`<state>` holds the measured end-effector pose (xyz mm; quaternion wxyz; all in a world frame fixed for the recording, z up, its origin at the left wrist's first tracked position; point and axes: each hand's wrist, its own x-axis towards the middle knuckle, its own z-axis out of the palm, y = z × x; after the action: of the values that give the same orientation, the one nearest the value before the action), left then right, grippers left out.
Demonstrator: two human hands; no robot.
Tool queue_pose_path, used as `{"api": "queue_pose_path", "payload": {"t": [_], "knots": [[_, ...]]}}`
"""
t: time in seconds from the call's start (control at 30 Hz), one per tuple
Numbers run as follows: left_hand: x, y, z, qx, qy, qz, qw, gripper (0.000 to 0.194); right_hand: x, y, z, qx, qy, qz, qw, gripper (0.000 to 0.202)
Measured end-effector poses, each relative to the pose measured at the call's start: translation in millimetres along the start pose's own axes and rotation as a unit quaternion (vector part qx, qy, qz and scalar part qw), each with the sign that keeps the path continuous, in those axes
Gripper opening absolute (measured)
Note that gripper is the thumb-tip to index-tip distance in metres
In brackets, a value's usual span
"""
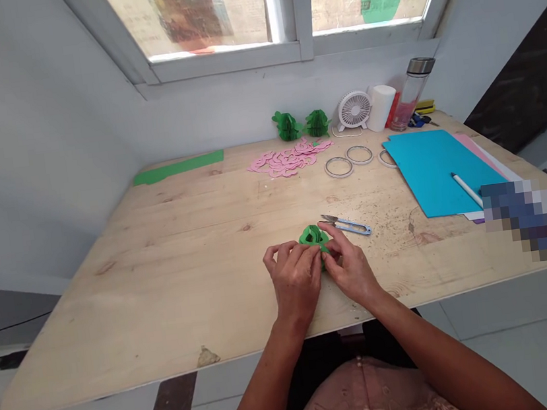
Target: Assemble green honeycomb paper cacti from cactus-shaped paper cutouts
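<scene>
Between my hands, close to the front of the wooden table, is a green folded paper figure [311, 232] with layered, curved pieces. My left hand [294, 270] grips it from the left, its fingertips bent over the near side. On the right, my right hand [348, 264] pinches the same paper with thumb and fingers. My fingers hide the lower part of the figure. Just beyond my right hand lies a pair of thread snips [353, 226] with light blue handles, blades pointing left. Two similar green paper figures, a left one [288, 125] and a right one [317, 123], stand by the wall.
Pink paper cutouts [285, 160] lie in a heap, with tape rolls [339, 168] beside them. A green paper strip [179, 167] is at back left. A small fan [354, 110], white roll [382, 107] and bottle [412, 95] stand behind. Blue sheets [441, 171] carry a pen [467, 190].
</scene>
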<state>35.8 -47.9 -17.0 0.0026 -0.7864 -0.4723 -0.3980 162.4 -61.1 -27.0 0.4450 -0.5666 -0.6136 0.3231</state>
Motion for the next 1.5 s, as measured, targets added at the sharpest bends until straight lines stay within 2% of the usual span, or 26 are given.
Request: {"api": "queue_pose_path", "payload": {"t": [0.13, 0.23, 0.37, 0.5, 0.57, 0.63, 0.73, 0.9, 1.03, 1.13, 1.3, 1.5], "knots": [[2.7, 1.4, 1.8, 0.018, -0.004, 0.009, 1.000, 0.013, 0.8, 1.5, 0.0, 0.013, 0.001, 0.001, 1.000, 0.053], [5.3, 0.8, -0.5, -0.003, 0.001, -0.024, 1.000, 0.014, 0.8, 4.6, -0.9, 0.047, -0.002, 0.009, 0.999, 0.053], [-2.2, -12.7, -20.4, -0.021, 0.007, -0.089, 0.996, 0.013, 0.8, 8.2, -5.6, 0.075, -0.004, 0.021, 0.997, 0.054], [-23.9, -42.7, -49.2, -0.009, -0.063, -0.144, 0.987, 0.019, 3.6, 10.3, -12.6, 0.089, -0.031, 0.020, 0.995, 0.054], [-31.2, -56.1, -59.0, -0.044, -0.102, -0.178, 0.978, 0.011, 5.2, 10.8, -15.8, 0.110, -0.058, 0.022, 0.992, 0.054], [-30.7, -63.6, -63.1, -0.096, -0.124, -0.205, 0.966, 0.012, 6.2, 10.5, -18.8, 0.139, -0.084, 0.026, 0.986, 0.054], [-15.0, -62.8, -58.3, -0.163, -0.139, -0.238, 0.947, 0.018, 6.3, 8.0, -24.3, 0.182, -0.131, 0.034, 0.974, 0.054], [20.9, -46.9, -35.7, -0.267, -0.172, -0.248, 0.915, 0.029, 5.2, 2.0, -35.7, 0.213, -0.194, 0.037, 0.957, 0.055], [32.6, -37.6, -25.7, -0.425, -0.268, -0.282, 0.817, 0.040, 5.8, 3.3, -42.6, 0.201, -0.210, 0.037, 0.956, 0.054], [33.2, -35.0, -24.1, -0.465, -0.265, -0.330, 0.778, 0.037, 6.9, 7.1, -45.1, 0.183, -0.212, 0.045, 0.959, 0.052], [32.1, -31.6, -20.0, -0.479, -0.222, -0.387, 0.756, 0.029, 9.9, 8.8, -45.1, 0.111, -0.194, 0.050, 0.973, 0.048], [32.8, -25.5, -16.4, -0.472, -0.193, -0.406, 0.759, 0.022, 17.5, -2.7, -45.0, 0.100, -0.198, 0.043, 0.974, 0.039]]}}
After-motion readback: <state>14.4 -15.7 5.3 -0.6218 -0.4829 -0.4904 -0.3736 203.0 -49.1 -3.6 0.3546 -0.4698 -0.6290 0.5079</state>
